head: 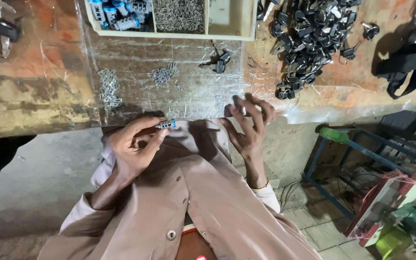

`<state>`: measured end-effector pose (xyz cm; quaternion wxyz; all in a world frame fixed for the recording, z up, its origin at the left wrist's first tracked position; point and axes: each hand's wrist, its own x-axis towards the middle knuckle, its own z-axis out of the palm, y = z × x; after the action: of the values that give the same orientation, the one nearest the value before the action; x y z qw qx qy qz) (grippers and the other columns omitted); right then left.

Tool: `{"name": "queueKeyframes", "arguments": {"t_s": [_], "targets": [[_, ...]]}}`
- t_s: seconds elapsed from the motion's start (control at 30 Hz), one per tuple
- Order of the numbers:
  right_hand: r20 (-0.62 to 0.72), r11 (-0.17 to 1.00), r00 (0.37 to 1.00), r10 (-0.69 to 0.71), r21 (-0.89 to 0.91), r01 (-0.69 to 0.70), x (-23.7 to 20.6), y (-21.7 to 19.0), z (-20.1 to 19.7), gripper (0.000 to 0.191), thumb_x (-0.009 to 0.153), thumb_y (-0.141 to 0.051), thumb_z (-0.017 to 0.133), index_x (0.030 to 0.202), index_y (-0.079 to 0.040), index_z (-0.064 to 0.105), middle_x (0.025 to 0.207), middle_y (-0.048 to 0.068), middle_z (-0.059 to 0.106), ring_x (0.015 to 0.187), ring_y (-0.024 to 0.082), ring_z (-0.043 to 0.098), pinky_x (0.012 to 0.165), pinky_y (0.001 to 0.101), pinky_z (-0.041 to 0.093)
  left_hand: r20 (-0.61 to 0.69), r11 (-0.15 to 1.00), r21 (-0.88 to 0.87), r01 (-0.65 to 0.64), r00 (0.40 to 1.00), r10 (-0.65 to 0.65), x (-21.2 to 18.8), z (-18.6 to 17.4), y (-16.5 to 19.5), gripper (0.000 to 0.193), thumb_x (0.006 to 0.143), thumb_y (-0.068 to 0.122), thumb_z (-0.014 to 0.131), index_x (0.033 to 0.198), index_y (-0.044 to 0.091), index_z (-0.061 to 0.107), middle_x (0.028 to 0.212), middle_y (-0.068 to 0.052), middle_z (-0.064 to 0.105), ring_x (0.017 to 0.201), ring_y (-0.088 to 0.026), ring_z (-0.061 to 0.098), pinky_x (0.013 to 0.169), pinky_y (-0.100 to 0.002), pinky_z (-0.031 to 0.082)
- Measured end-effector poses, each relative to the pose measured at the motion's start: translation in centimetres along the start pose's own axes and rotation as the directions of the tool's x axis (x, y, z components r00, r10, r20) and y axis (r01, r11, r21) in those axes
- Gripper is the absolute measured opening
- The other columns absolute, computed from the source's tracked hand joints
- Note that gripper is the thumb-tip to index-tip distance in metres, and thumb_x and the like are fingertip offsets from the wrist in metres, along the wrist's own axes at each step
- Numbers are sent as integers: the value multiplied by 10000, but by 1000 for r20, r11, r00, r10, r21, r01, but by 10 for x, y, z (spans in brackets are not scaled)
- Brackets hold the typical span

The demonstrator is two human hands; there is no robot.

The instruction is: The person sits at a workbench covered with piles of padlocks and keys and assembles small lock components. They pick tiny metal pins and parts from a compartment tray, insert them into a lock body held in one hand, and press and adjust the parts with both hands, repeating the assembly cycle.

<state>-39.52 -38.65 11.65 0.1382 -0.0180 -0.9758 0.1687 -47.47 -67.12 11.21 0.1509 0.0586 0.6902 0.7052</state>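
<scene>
I see left hand [133, 147] pinching small blue-and-silver cylinder [166, 124] at bench edge [34, 120], below loose metal clips [109, 89]. My right hand [249, 126] open, fingers spread, nothing visibly held. Black key pile [309, 38] lies beyond it.

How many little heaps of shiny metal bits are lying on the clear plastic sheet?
2 heaps: one near the plastic sheet's left edge, one further right near its middle. A few stray bits lie apart, and more fill a tray compartment.
</scene>
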Motion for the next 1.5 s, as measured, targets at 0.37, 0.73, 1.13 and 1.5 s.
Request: {"name": "queueKeyframes", "arguments": {"t_s": [0.37,0.73,1.13,1.5], "targets": [[-100,995,991,-90,36,94,1,-6,1,280,833,-231,913,1085,-185,800,1336,74,604,1293,279,446,1083,464,350,28,998,27,-49,998,49,5,-1,-8,264,938,-84,740,1197,-70,694,1195,-194,737,956,-192,772,643,-220,615],[50,839,996,70,537,-86,30,-55,9,181,861,14,798,1032,-43,781,1015,59,741,1016,255,627,960,346,461,-18,999,19,-34,999,34,4,8,-17,256,928,-53,786,1174,-38,720,1102,-146,775,903,-136,775,640,-208,606],[92,816,985,145,552,-172,54,-88,22,297,793,-22,851,1048,-55,701,888,-19,750,879,129,642,992,337,345,49,963,197,-187,982,180,10,8,-13,254,914,-2,797,1161,17,742,1194,-119,762,910,-135,772,638,-231,602],[129,934,984,126,320,-161,37,-56,2,365,869,-237,918,1184,-117,777,1206,39,615,1092,245,599,1011,378,417,36,952,207,-225,974,223,9,6,-15,259,916,-19,809,1164,11,741,1189,-119,763,937,-138,778,649,-226,603]]}}
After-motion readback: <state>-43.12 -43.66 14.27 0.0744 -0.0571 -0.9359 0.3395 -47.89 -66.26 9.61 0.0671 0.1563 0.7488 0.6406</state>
